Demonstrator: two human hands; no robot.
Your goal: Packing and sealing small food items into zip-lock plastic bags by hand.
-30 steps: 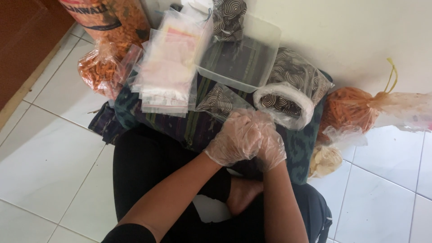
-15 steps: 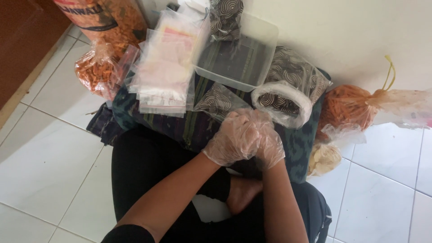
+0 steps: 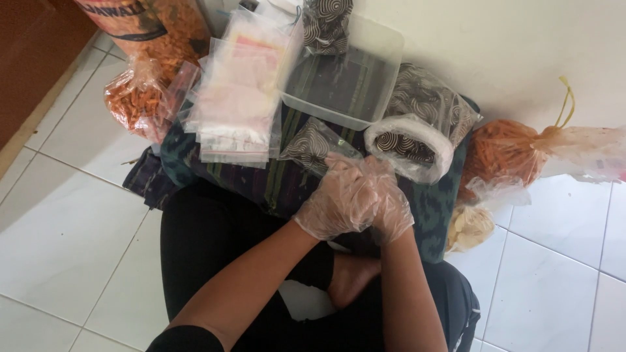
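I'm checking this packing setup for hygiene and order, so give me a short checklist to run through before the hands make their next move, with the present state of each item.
1. Gloves on both hands: ok; left hand and right hand wear clear gloves.
2. Grip on the small bag of spiral snacks: cannot tell; the hands are clasped at its edge.
3. Small bag sealed: cannot tell.
4. Big bag of spiral snacks open and within reach: ok, its mouth is rolled down.
5. Stack of empty zip bags at hand: ok.
6. Clear plastic tub free to receive: ok, nearly empty.

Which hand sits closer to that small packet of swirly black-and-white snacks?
Left. The left hand lies on the packet's side, its fingertips beside the small packet; the right hand is tucked behind it.
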